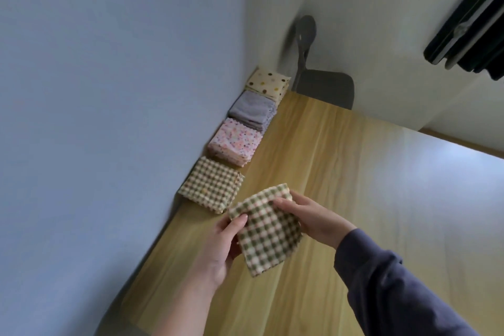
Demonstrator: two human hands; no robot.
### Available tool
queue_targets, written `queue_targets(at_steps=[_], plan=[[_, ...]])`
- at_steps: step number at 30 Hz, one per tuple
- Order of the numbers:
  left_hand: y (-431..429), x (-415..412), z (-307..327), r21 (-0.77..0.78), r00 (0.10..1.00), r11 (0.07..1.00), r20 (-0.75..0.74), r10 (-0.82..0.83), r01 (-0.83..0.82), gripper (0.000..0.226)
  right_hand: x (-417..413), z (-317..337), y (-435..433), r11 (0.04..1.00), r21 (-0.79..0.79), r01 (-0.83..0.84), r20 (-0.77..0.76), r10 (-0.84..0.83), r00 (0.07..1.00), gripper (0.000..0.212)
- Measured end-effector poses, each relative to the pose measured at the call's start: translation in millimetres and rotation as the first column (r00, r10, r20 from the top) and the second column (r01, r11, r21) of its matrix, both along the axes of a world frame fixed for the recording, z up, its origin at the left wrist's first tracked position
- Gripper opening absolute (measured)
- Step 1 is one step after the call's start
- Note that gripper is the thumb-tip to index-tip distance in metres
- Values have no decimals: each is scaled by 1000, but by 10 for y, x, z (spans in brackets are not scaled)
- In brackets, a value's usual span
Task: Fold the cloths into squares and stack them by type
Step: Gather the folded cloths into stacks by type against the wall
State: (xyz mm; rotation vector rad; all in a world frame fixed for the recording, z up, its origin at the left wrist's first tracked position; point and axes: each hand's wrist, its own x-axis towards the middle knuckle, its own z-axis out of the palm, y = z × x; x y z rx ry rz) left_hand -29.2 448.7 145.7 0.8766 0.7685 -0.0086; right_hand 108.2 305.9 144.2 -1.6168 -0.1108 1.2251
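Four cloth stacks, wooden table, blue wall

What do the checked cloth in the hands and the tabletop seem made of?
Green-and-cream checked cloth: soft textile, perhaps microfibre or fleece; it bends limply and its edges look zigzag-cut. Pale wood-grain tabletop: probably laminate or veneer, smooth semi-gloss; long straight grain streaks and a bright reflected glare patch.

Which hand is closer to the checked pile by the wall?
Left. The left hand is right beside the checked pile; the right hand grips the folded cloth farther off.
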Motion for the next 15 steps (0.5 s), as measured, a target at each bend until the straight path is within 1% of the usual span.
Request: queue_targets(at_steps=[1,2,3,4,6,9,11,15], plan=[[47,-10,-43,-46,998,997,-10,59,-59,25,14,-30,23,999,30,-20,-101,23,995,54],[112,-13,-88,-71,993,991,-27,112,-114,24,39,-63,71,998,44,-44,-166,51,985,48],[178,-11,-147,-87,986,983,-50,158,-161,25,72,-110,141,996,45,-74,-188,81,979,48],[232,-4,-196,-96,977,974,-75,198,-204,26,98,-148,226,994,32,-104,-174,108,979,49],[348,33,-302,-101,955,953,-112,274,-285,23,169,-216,481,991,-28,-130,-68,128,989,47],[570,164,-434,-73,920,924,-151,363,-376,14,316,-319,966,985,-123,-117,177,138,974,42],[706,277,-502,-36,895,902,-147,420,-429,11,407,-385,1232,986,-135,-102,295,138,945,40],[941,506,-615,6,849,855,-116,516,-519,15,569,-534,1614,989,-135,-64,477,121,871,38]])
